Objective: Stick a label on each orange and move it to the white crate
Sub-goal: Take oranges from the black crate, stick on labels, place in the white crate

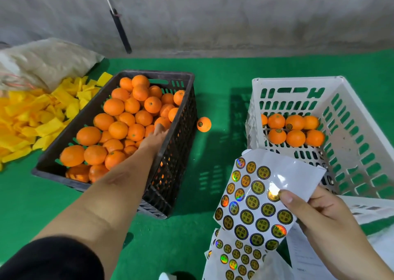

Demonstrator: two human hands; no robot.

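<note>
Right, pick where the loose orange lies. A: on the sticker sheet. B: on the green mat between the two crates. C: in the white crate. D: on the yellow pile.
B: the loose orange sits on the green mat, just beside the black crate, short of the white crate.

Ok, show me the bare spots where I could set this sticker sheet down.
Free: the green mat between the black crate and the white crate, apart from one loose orange beside the black crate. The near-left mat is also bare. Crowded: yellow pieces far left, spare sheets under the right hand.
</note>
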